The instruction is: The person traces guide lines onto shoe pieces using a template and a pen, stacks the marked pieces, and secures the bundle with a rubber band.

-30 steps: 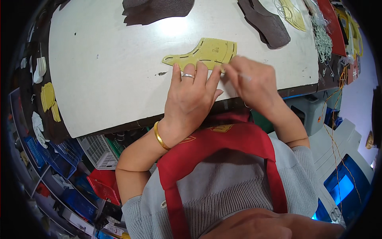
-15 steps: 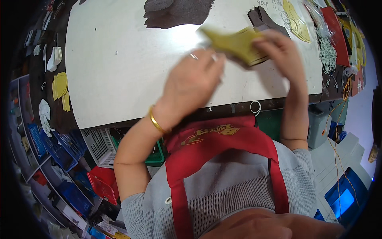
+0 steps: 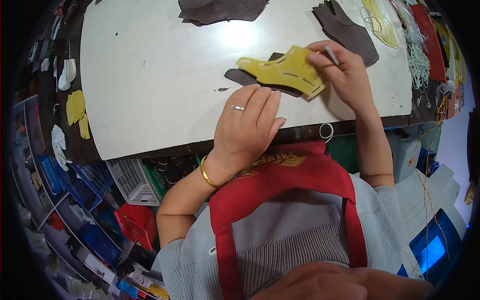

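My right hand (image 3: 345, 72) is closed on a yellow pattern template (image 3: 285, 69) shaped like a shoe part, with slots cut in it. A silver pen (image 3: 331, 55) also sits between its fingers. Under the template, a dark brown leather-like piece (image 3: 241, 77) lies on the white board (image 3: 165, 95), largely covered. My left hand (image 3: 246, 120) rests at the board's near edge, fingers stretched side by side and thumb apart. Its fingertips are close to the dark piece's near edge; I cannot tell whether they press on it.
Dark brown cut pieces (image 3: 222, 11) lie at the back, with more dark pieces (image 3: 347, 32) at the back right. Yellow templates (image 3: 380, 25) and a tangle of pale cord (image 3: 420, 70) are at the right. Small yellow pieces (image 3: 76, 107) lie left. A white basket (image 3: 132, 180) stands below.
The yellow template has come lower and turned, now over a dark piece on the board. My left hand has opened out and come down toward the near edge; the earlier motion blur is gone.
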Action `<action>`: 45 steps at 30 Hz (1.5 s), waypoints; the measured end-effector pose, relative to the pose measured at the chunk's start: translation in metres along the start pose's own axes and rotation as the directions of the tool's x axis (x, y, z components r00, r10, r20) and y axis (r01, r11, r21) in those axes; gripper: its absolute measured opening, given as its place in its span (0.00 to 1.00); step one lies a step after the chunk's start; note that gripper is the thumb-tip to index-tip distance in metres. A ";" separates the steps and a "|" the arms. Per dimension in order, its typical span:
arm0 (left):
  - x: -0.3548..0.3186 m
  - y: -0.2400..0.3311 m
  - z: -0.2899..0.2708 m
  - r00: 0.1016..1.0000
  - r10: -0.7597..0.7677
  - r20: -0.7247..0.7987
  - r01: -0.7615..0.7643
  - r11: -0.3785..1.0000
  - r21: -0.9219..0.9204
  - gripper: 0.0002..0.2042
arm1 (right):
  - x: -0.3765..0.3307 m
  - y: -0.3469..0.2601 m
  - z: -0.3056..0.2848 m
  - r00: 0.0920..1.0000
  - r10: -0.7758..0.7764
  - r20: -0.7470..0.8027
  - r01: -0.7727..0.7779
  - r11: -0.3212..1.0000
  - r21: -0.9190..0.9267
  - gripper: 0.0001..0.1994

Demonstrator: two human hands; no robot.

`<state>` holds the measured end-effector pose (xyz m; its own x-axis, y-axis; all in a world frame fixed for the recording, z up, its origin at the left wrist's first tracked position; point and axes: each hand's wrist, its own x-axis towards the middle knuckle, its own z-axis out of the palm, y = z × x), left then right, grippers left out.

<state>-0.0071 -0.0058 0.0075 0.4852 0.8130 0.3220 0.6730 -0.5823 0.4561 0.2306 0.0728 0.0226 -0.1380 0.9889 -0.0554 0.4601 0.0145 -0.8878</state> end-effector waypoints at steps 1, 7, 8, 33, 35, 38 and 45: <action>-0.002 0.001 -0.002 1.000 -0.025 -0.018 0.025 0.999 0.027 0.30 | 0.001 -0.001 0.006 0.998 -0.015 0.058 0.017 1.000 -0.026 0.13; -0.010 -0.002 0.008 0.993 -0.111 0.036 0.108 0.991 0.079 0.32 | 0.005 -0.004 0.024 0.991 -0.036 0.130 0.066 0.969 -0.238 0.12; -0.010 -0.001 0.008 0.993 -0.114 0.034 0.111 0.991 0.078 0.33 | 0.006 -0.003 0.025 0.990 -0.064 0.126 0.098 0.954 -0.282 0.12; 0.013 -0.001 0.012 0.993 0.116 -0.006 -0.107 0.929 0.354 0.17 | 0.013 0.003 0.001 0.950 -0.312 -0.020 0.239 0.766 -0.596 0.10; 0.009 0.002 0.017 0.994 0.107 -0.027 -0.092 0.939 0.332 0.15 | 0.017 -0.007 -0.003 0.901 -0.428 -0.073 0.321 0.770 -0.551 0.08; 0.008 -0.001 0.017 0.994 0.107 -0.025 -0.093 0.943 0.321 0.16 | 0.024 -0.022 0.014 0.828 -0.546 0.127 0.512 0.645 -0.567 0.09; 0.008 0.000 0.018 0.994 0.106 -0.033 -0.091 0.949 0.301 0.18 | 0.045 -0.050 0.080 0.845 -0.263 0.466 0.444 0.831 -0.335 0.16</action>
<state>0.0068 0.0002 -0.0048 0.5348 0.7464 0.3961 0.7628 -0.6281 0.1537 0.1310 0.1048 0.0279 -0.6462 0.7628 -0.0257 0.6147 0.5002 -0.6099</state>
